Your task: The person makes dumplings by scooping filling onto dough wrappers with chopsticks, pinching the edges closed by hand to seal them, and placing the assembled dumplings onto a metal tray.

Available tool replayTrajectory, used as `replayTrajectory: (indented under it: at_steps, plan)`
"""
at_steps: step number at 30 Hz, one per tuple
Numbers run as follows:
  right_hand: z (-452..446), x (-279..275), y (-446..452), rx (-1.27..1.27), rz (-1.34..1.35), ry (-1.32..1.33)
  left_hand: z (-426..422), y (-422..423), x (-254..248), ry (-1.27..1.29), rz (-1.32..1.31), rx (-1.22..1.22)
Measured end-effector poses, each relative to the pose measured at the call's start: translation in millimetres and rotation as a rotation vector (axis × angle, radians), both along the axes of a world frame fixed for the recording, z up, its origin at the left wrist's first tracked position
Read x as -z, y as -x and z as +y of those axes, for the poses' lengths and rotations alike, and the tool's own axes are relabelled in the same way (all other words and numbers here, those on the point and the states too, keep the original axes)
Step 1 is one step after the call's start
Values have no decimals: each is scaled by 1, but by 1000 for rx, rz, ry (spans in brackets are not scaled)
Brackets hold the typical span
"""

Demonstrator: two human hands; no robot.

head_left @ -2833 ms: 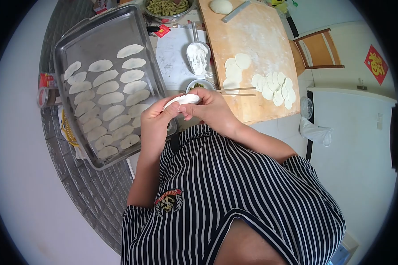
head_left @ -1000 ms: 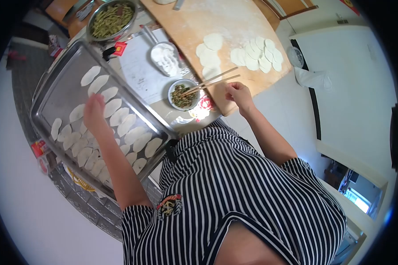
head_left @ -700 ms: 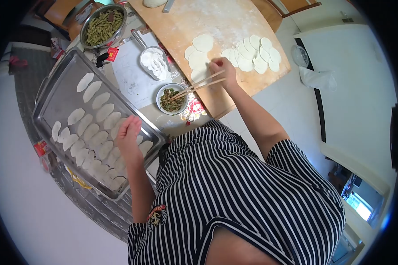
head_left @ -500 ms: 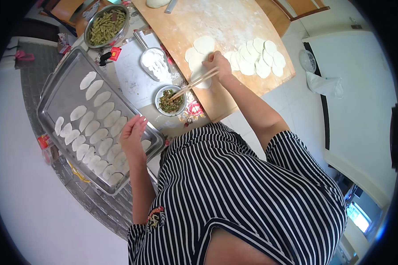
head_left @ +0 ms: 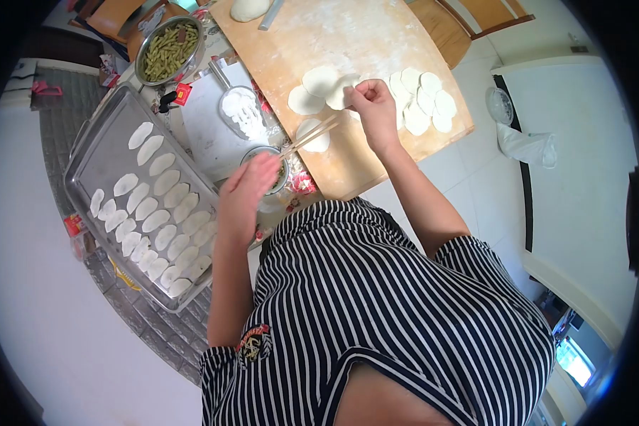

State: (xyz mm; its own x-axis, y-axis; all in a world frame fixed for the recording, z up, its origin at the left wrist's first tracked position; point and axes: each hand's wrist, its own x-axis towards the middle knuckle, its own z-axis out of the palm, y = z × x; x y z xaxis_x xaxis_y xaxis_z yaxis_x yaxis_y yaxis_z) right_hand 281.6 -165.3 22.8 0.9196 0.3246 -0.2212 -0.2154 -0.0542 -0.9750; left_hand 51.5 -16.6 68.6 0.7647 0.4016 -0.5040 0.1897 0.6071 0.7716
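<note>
My right hand (head_left: pixel 375 112) is closed, pinching the edge of a round dumpling wrapper (head_left: pixel 342 92) above the wooden board. Other pale wrappers (head_left: pixel 306 101) lie to the left of it, and an overlapping group of wrappers (head_left: pixel 420 99) lies to the right. My left hand (head_left: pixel 245 195), slightly blurred, has its fingers stretched out with nothing visible in them. It partly covers the bowl of chopped filling (head_left: pixel 282 177). A pair of chopsticks (head_left: pixel 310 136) slants from the bowl over the board's edge. Filled dumplings (head_left: pixel 151 204) sit in rows on the metal tray.
The metal tray (head_left: pixel 113 128) stands at the left. A scoop of flour (head_left: pixel 241 110) lies on white paper (head_left: pixel 202 131), near a metal bowl of green pods (head_left: pixel 170 50). A dough lump (head_left: pixel 250 8) and a flat blade (head_left: pixel 271 14) rest on the wooden board (head_left: pixel 319 42).
My right hand has moved right and lifted a wrapper from the left group. My left hand has moved from beside the tray up and right, over the filling bowl.
</note>
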Motion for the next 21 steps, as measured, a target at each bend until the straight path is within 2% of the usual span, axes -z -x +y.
replayTrajectory:
  at_steps: [1, 3, 4, 6, 7, 8, 9, 12, 14, 16, 21]
  plan:
    - [1, -20, 9, 22, 72, -186, -5, -10, 0, -1, -2, -3]
    - [0, -42, 29, -50, 185, -273, -16, -29, 2, 452, -199, 92]
    - [1, -50, 42, -123, 239, -272, -23, -40, 0, 450, -199, 85]
    - [-4, -60, 65, -347, 326, -285, -33, -60, -2, 583, -386, -114]
    - [-4, -57, 75, -428, 339, -318, -28, -62, 5, 580, -384, -122]
    - [-11, -52, 77, -548, 298, -175, -22, -62, 14, 499, -404, -188]
    - [-19, -43, 75, -558, 304, -174, -15, -58, 19, 417, -424, -255]
    - [-42, 4, 63, -673, 512, 291, 13, -27, 27, 280, -427, -466]
    - [-41, 35, 65, -643, 451, 247, 25, -1, 25, 272, -427, -548]
    - [-28, 41, 67, -583, 399, 178, 30, 23, 17, 284, -259, -708]
    - [23, 54, 70, -774, 364, 20, 26, 74, 32, 266, -213, -813]
